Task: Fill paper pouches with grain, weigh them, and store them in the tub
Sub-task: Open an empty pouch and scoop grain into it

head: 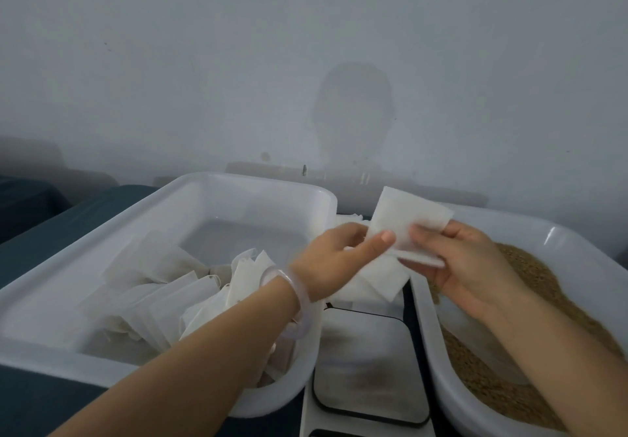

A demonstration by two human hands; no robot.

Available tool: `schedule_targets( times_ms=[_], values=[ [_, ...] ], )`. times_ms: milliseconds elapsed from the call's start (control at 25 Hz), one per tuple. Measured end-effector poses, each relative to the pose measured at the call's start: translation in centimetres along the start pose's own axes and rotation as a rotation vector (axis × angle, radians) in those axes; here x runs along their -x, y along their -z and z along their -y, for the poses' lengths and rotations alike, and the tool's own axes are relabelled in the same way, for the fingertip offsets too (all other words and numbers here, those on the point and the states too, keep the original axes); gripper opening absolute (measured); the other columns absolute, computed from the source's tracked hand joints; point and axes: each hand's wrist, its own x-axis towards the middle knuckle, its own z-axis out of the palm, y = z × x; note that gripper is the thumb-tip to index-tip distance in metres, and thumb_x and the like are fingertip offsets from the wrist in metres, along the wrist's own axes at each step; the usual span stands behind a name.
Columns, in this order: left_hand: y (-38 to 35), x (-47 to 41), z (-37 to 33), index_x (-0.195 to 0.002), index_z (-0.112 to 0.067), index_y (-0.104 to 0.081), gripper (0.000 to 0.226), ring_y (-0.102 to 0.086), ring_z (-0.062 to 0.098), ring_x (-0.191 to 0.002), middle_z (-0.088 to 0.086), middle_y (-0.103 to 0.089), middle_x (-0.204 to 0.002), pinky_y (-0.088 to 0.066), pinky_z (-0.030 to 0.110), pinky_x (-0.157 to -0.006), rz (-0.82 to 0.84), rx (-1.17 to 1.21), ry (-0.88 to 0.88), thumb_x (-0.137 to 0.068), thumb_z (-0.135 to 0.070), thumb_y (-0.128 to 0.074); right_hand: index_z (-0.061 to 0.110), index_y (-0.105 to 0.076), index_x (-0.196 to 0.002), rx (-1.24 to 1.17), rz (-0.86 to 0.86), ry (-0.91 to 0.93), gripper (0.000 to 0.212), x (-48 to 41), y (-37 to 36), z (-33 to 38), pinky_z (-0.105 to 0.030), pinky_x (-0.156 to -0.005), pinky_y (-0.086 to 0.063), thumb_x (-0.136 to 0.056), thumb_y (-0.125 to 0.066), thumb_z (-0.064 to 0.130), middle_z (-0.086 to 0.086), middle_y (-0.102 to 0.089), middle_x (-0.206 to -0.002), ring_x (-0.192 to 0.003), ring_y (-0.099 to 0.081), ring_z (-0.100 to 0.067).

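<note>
Both hands up near centre, pinching one empty white paper pouch [404, 222]. Left hand [334, 256] grips its left edge with the thumb on top; right hand [469, 266] curls fingers round the lower right corner. Pouch is tilted, in the air over a loose pile of spare pouches [380, 283] (blurred, count unclear). White tub [238, 181] at 8 o'clock holds stacked filled pouches [159, 287]. Second tub [509, 220] at 4 o'clock carries brown grain [537, 273]. Scale [367, 368] at 6 o'clock sits between the tubs, platform bare. Pale bangle [295, 304] on left wrist.
</note>
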Motion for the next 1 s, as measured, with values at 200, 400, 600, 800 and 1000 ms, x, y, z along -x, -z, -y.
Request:
schedule_targets(
  times_ms=[200, 400, 600, 800, 1000],
  values=[
    [0.0, -0.1, 0.0, -0.091, -0.011, -0.067, 0.009, -0.065, 0.008, -0.071, -0.003, -0.071, -0.076, -0.053, 0.026, -0.075, -0.079, 0.296, 0.046, -0.085, -0.005, -0.064, 0.005, -0.070, -0.089, 0.038, -0.032, 0.031, 0.019, 0.2, -0.1, -1.6, -0.031, -0.061, -0.059, -0.069, -0.069, 0.007, -0.013, -0.074, -0.085, -0.071, -0.070, -0.022],
    [0.6, 0.5, 0.2, -0.139, -0.040, -0.019, 0.106, -0.050, 0.011, -0.123, -0.003, -0.040, -0.142, -0.047, 0.029, -0.095, 0.065, 0.185, -0.126, -0.058, -0.026, -0.086, 0.001, -0.066, -0.094, -0.069, -0.094, -0.047, 0.026, 0.2, 0.0, -1.5, -0.024, -0.050, -0.054, -0.069, -0.072, 0.005, -0.014, -0.071, -0.083, -0.062, -0.070, -0.019],
    [0.0, 0.4, 0.0, -0.127, -0.044, -0.039, 0.063, -0.009, 0.014, -0.143, -0.012, -0.011, -0.151, -0.020, 0.026, -0.113, -0.086, -0.431, -0.519, -0.079, -0.021, -0.072, -0.001, -0.052, -0.120, -0.005, -0.064, -0.184, 0.046, 0.3, 0.2, -1.4, -0.018, -0.037, -0.046, -0.078, -0.070, 0.003, -0.012, -0.063, -0.080, -0.043, -0.060, -0.012],
    [0.1, 0.3, 0.3, -0.061, -0.032, -0.065, 0.025, -0.046, 0.001, -0.059, -0.020, -0.055, -0.059, -0.036, 0.011, -0.057, -0.189, -0.044, -0.219, -0.077, -0.015, -0.075, 0.017, -0.054, -0.118, 0.316, -0.193, 0.215, 0.031, 0.8, -0.1, -1.4, -0.021, -0.052, -0.053, -0.088, -0.063, 0.016, 0.003, -0.067, -0.090, -0.066, -0.065, -0.008],
    [0.0, 0.4, 0.0, -0.069, -0.007, -0.058, 0.028, -0.034, 0.004, -0.052, -0.005, -0.045, -0.059, -0.030, 0.014, -0.051, -0.191, -0.121, -0.168, -0.070, -0.025, -0.080, 0.019, -0.064, -0.102, 0.651, 0.052, 0.893, 0.021, 2.5, -0.1, -1.2, -0.015, -0.081, -0.044, -0.084, -0.061, 0.031, 0.014, -0.063, -0.098, -0.093, -0.057, -0.003]
  ],
)
